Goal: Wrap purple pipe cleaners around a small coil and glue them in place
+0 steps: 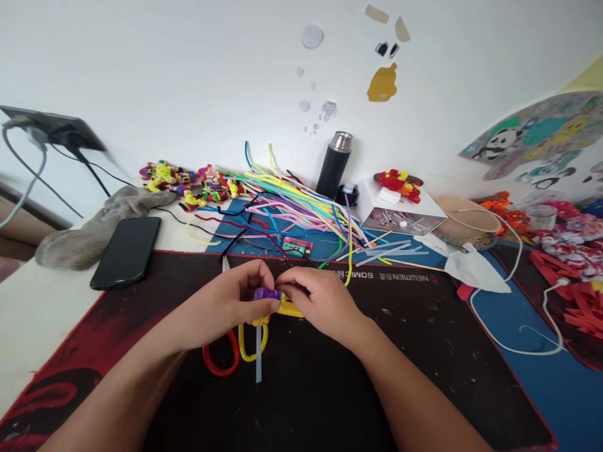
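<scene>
Over the dark desk mat, my left hand [242, 295] is closed around a small purple and yellow pipe cleaner figure [267, 294]. My right hand [325, 301] pinches at its right side, where a yellow part sticks out below the fingers. A yellow loop [242, 345] hangs beneath the figure, and a translucent strip [259, 364] points down from it. Behind my left hand lie scissors with a red handle [221, 371]; their blade tip shows above the hand. My fingers hide much of the figure.
Loose pipe cleaners [301, 204] are heaped at the back by a black thermos [334, 164]. A phone [126, 252] lies left. At the right stand a small drawer box [405, 216] and a beige bowl [466, 220], with a white cable [513, 350] nearby.
</scene>
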A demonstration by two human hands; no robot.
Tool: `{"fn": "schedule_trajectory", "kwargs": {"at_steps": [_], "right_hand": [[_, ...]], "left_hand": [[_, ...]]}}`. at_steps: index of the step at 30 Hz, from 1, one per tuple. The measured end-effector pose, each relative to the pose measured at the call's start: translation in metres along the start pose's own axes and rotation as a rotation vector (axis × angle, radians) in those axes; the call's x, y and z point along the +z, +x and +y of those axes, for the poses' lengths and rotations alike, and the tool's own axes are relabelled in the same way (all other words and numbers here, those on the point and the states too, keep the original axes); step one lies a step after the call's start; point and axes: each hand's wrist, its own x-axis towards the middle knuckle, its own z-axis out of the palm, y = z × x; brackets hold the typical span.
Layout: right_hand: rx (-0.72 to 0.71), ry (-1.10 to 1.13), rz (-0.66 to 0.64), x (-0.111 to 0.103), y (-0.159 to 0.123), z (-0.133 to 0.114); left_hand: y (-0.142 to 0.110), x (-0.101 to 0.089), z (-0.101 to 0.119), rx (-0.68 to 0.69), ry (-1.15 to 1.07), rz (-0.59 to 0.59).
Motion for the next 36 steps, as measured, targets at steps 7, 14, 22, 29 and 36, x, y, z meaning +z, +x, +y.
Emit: {"fn": "schedule_trajectory", "kwargs": {"at_steps": [7, 14, 22, 29, 36], "right_hand": [[0.047, 0.110, 0.086, 0.002, -0.001, 0.003], [0.107, 0.084, 0.149, 0.004, -0.004, 0.004], [-0.065, -0.154, 0.125, 0.006, -0.006, -0.001], [-0.099, -0.207, 0.124, 0.007, -0.006, -0.001], [0.002, -0.002, 0.184, 0.005, -0.008, -0.009]], "left_hand": [[0.003, 0.003, -0.009, 0.008, 0.179, 0.055], [0.003, 0.004, -0.009, 0.040, 0.233, 0.131], [0.002, 0.008, -0.003, 0.099, 0.439, 0.220], [0.002, 0.010, -0.004, 0.125, 0.467, 0.332], [0.005, 0.001, -0.005, 0.155, 0.343, 0.383]]}}
